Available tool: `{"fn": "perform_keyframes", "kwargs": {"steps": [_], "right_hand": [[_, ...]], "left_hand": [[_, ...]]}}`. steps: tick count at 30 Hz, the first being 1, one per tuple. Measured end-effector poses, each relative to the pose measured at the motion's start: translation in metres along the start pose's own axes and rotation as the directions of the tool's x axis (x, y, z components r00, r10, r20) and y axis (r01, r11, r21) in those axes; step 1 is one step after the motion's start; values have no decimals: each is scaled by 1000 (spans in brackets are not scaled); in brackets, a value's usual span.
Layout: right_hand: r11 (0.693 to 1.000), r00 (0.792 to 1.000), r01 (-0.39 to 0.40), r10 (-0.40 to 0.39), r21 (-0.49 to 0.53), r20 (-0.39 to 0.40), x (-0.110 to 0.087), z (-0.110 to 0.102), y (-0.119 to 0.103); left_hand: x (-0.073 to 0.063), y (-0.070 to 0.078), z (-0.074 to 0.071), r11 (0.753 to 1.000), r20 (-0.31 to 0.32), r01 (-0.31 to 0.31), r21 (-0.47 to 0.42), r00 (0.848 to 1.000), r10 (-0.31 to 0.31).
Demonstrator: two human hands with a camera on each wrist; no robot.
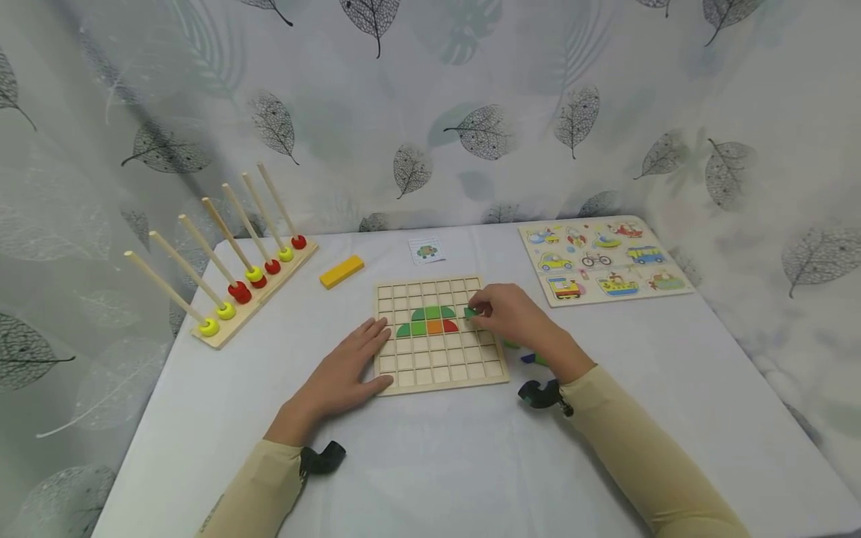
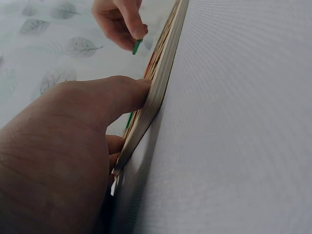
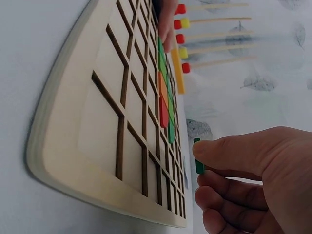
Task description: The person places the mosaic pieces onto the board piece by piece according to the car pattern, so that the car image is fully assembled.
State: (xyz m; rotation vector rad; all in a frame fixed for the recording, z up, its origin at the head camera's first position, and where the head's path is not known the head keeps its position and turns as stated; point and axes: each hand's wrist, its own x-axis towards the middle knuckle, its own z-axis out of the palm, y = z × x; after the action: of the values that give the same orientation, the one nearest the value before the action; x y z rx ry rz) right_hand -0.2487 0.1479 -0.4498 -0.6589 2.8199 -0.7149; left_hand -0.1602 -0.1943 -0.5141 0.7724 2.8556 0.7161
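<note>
— Looking at the wooden grid board (image 1: pixel 439 335) first: what are the hands doing around it?

— The right hand (image 1: pixel 513 314) pinches a small green tile (image 1: pixel 470 312) between thumb and fingertips, just above the board's right-hand cells, level with the coloured pieces already set in it. In the right wrist view the same green tile (image 3: pixel 199 157) hangs clear of the board's surface, not yet seated in a cell.

— And the other hand?

— The left hand (image 1: pixel 346 373) lies flat and relaxed against the board's left edge, fingers straight, some resting on the frame. It grips nothing. The left wrist view shows the thumb (image 2: pixel 117 95) pressed to the board's side.

— What already sits in the board?

— A small dome of tiles (image 1: pixel 428 320) near the board's middle: green on top, with green, orange and red below.

— Anything else near the board?

— A yellow block (image 1: pixel 341 271) lies behind the board to its left, and a small picture card (image 1: pixel 427 250) sits just behind it. Well left of the board stands a peg rack (image 1: pixel 232 280) with red and yellow rings. A vehicle puzzle (image 1: pixel 603 258) lies to the board's far right. A few loose coloured pieces (image 1: pixel 528 356) rest just right of the board, partly hidden by the right wrist. All sit on a white table (image 1: pixel 430 463).
</note>
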Motion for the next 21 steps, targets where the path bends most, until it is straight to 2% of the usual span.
{"fn": "perform_keyframes", "kwargs": {"steps": [12, 21], "right_hand": [[998, 998, 57, -57, -16, 14, 5, 15, 1], [998, 997, 68, -68, -1, 39, 3, 17, 1]], "left_hand": [[0, -2, 0, 1000, -2, 4, -13, 1000, -4], [0, -1, 0, 1000, -2, -3, -7, 1000, 3]]}}
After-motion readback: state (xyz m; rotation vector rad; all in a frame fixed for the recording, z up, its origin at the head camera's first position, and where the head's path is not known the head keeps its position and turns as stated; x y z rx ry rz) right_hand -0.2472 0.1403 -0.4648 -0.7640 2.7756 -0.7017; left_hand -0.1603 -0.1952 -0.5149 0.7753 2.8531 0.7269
